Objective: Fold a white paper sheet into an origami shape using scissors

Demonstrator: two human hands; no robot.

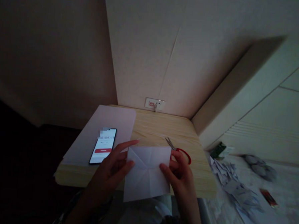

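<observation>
White paper, a large plain sheet [98, 129], is lying on the left part of the light wooden table [158, 126], and a black smartphone with a lit screen [103, 145] is resting on top of it. Just to its right, the left hand [111, 168] is holding the left edge of a creased white square of paper [147, 173]. Its fingers are spreading apart, with two fingertips pressing on the sheet. This square is sitting at the table's front edge, its lower part hanging over it. The right hand [180, 175] is pinching the square's right edge, thumb on top and the other fingers curling behind. Red-handled scissors [179, 150] are lying on the table just behind that hand. Farther right, off the table, a heap of folded white paper pieces [232, 183] is lying on a pale surface.
</observation>
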